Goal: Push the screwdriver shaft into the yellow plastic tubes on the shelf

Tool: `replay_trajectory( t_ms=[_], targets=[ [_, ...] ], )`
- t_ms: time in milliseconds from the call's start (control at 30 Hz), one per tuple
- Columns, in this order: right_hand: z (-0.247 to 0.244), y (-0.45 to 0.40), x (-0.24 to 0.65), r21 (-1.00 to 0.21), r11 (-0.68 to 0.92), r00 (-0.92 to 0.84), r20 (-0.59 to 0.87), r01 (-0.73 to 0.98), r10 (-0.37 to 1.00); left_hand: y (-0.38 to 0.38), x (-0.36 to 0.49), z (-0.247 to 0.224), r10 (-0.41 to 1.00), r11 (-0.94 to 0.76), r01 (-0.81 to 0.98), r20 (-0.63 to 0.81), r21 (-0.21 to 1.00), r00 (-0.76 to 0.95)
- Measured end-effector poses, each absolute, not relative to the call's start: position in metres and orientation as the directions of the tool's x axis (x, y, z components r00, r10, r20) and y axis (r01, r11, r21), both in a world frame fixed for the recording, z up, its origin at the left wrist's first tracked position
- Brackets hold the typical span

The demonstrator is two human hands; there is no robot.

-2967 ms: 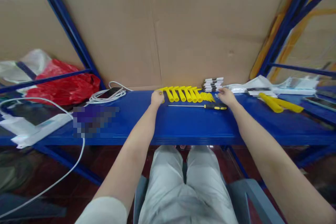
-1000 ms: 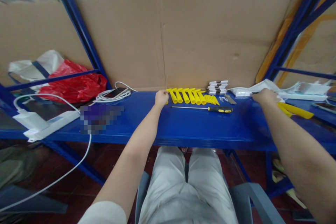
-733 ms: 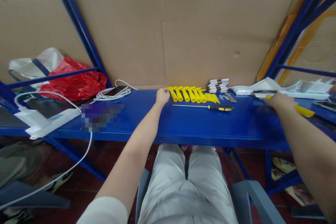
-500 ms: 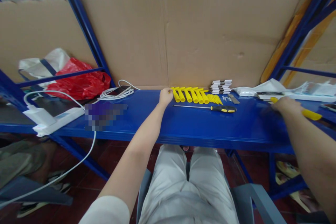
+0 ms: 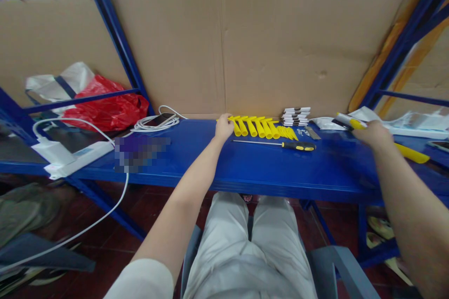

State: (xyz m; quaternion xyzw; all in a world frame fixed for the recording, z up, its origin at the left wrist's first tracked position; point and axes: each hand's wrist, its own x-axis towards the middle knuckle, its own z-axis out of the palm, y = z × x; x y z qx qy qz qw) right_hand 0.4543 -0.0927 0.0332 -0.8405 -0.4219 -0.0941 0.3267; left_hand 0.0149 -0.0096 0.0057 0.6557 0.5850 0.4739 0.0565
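My left hand (image 5: pixel 224 127) is closed at the left end of a row of yellow tube-like parts (image 5: pixel 253 127); a bit of yellow shows at its fingertips. My right hand (image 5: pixel 374 134) is wrapped round a white, black and yellow tool (image 5: pixel 356 123), lifted over the table's right side. Behind that hand a larger yellow piece (image 5: pixel 412 153) lies on the table. Smaller yellow parts (image 5: pixel 287 132) sit right of the row. A screwdriver (image 5: pixel 298 146) with a black and yellow handle lies in front, its shaft pointing left.
Folded white packets (image 5: pixel 295 116) and a small metal plate (image 5: pixel 312 132) lie on the blue table (image 5: pixel 266 173). White coiled cable (image 5: pixel 154 124), a power strip (image 5: pixel 82 158) and a red bag (image 5: pixel 108 105) are left. Cardboard (image 5: pixel 280 46) stands behind.
My right hand has moved slightly left, and the tool in it now shows, pointing up and left. My left hand has barely shifted.
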Motion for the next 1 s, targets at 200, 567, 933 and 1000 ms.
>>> replay_trajectory(
  t_ms=[200,567,933,1000],
  targets=[
    [0.077,-0.092,0.359,-0.545,-0.262,0.541,0.451,0.797,0.710,-0.004,0.029,0.016,0.801,-0.374,0.551,0.560,0.746,-0.213],
    [0.036,-0.036,0.249,-0.431,0.448,0.035,0.750,0.783,0.660,0.000,0.062,0.010,0.834,-0.444,0.315,0.516,0.839,-0.197],
    [0.013,-0.057,0.222,-0.476,0.336,-0.011,0.565,0.813,0.825,-0.019,0.066,0.008,0.915,-0.391,0.186,0.402,0.901,-0.022],
    [0.013,-0.058,0.220,-0.467,0.329,-0.014,0.558,0.821,0.830,-0.021,0.071,0.006,0.908,-0.413,0.061,0.416,0.909,-0.043]
  ],
)
